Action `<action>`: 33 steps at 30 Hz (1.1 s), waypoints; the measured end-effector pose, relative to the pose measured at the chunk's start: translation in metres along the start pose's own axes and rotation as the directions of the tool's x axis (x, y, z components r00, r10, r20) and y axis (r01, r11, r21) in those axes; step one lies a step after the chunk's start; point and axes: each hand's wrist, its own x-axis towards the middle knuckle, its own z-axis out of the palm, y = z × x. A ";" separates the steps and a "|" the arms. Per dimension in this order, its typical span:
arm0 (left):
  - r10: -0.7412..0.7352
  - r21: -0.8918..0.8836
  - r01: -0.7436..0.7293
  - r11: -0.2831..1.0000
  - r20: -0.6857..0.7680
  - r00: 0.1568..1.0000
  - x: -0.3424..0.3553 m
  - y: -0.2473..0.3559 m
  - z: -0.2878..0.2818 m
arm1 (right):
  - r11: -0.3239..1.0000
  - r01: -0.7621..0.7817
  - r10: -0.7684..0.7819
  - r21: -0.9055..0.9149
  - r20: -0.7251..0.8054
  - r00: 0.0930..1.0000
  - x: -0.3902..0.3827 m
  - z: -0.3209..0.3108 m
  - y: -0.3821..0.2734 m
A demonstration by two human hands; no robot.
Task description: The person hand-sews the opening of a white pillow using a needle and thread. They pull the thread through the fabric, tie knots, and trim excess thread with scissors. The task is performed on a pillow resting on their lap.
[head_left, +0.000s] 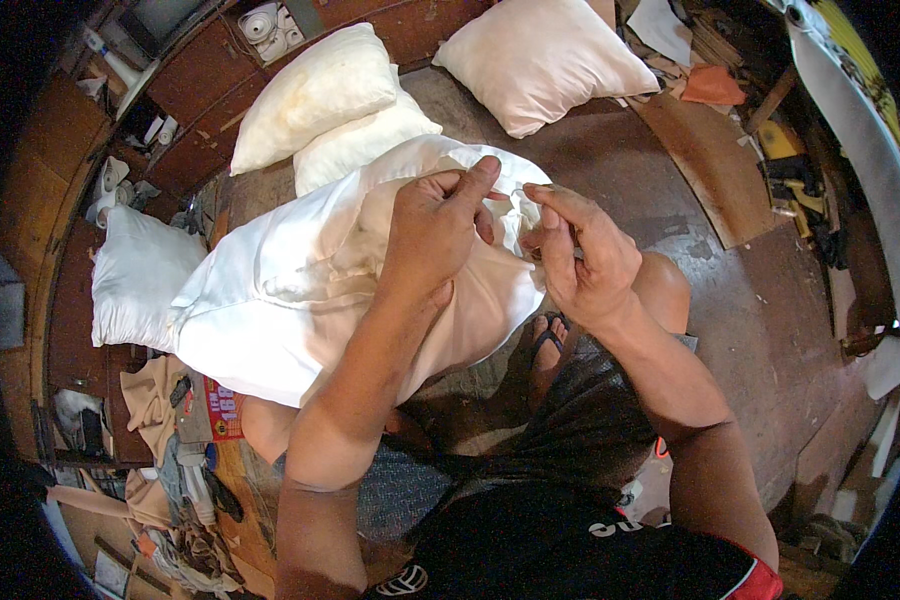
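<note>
A large white satin cover (255,310) lies across my lap, bunched and creased, with a gathered edge at its upper right. My left hand (435,230) is closed on that edge, thumb raised over the fabric and fingers curled. My right hand (580,255) is closed just right of it at the crumpled edge, index finger and thumb close together; what lies between its fingertips is too small to make out. My bent knee and a sandalled foot (545,360) show below the cover.
Two stacked cream pillows (315,95) lie ahead, another pillow (540,65) at back right and one (145,280) at left. Wooden cabinets (190,75) line the back. Loose boards (710,170) and yellow tools (785,150) lie at right, cloth scraps (155,400) at lower left.
</note>
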 end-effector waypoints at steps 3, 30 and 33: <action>0.025 -0.006 -0.025 1.000 0.003 1.000 0.002 -0.003 -0.001 | 1.000 -0.027 0.027 0.012 0.014 1.000 0.000 0.001 0.001; 0.069 0.282 -0.073 0.957 0.027 0.997 0.001 -0.003 -0.008 | 0.984 -0.093 0.079 0.151 0.096 0.992 0.006 0.005 0.011; 0.256 0.445 -0.305 0.842 0.169 0.952 -0.004 0.007 -0.013 | 0.668 -0.618 0.560 0.415 0.265 0.785 0.012 -0.007 0.001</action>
